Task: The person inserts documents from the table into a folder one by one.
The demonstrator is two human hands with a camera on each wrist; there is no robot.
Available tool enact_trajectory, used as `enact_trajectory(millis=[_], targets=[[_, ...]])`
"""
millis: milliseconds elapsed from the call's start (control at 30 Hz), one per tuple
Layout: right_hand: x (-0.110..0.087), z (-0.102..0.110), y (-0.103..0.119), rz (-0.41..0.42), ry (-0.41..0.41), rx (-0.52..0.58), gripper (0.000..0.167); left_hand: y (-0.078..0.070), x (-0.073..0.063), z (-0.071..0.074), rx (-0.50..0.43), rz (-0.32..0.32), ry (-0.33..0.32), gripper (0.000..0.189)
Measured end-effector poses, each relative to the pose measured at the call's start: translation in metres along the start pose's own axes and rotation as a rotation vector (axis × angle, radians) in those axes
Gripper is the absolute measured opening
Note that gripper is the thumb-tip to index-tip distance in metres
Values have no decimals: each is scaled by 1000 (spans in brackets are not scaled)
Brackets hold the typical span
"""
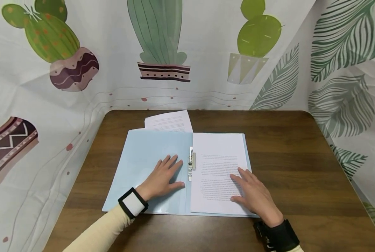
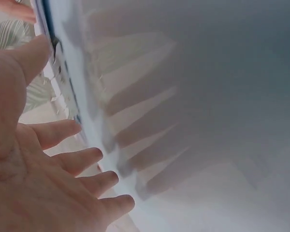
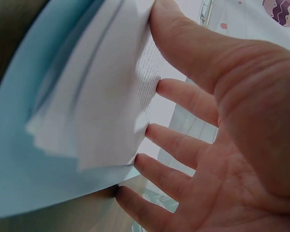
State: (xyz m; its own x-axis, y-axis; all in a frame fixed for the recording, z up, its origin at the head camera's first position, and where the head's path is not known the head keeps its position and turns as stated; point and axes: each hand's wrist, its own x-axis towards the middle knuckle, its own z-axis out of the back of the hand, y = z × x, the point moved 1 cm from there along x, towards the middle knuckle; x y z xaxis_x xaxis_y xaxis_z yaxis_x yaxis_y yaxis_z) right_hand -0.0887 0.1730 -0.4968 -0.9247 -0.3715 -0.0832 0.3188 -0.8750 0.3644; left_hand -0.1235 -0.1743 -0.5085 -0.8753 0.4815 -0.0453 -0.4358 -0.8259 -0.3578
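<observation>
A light blue folder lies spread flat on the table, a metal clip along its spine. Printed sheets rest on its right half. My left hand, fingers spread and straight, is over the bare left cover near the spine. In the left wrist view, that palm faces the glossy cover, which mirrors the fingers. My right hand has its spread fingertips on the right part of the top sheet. The right wrist view shows those fingers along the edge of the stacked paper.
Behind the folder's left half, loose printed paper sticks out toward the far edge of the brown wooden table. A white cloth with cactus and leaf prints hangs behind and beside the table.
</observation>
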Motion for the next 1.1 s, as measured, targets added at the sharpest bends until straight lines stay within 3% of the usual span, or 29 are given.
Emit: enact_trajectory(millis=[167,300,567,733,1100], targets=[[-1,2,-1,-3,-5,-6,75,5,7,23,5,9,-33,79],[-1,3,-1,-1,-15,-7,75,15,16,49,-10,43,-76,79],[-2,4,-3,3,-22,-15,75,56,45,100,-120,183,-189,65],[-3,3,-4,0,-15,-11,75,92,57,108,-63,284,-253,56],[-4,-2,-3,12,-5,26,74,152,65,108,-13,493,-295,35]])
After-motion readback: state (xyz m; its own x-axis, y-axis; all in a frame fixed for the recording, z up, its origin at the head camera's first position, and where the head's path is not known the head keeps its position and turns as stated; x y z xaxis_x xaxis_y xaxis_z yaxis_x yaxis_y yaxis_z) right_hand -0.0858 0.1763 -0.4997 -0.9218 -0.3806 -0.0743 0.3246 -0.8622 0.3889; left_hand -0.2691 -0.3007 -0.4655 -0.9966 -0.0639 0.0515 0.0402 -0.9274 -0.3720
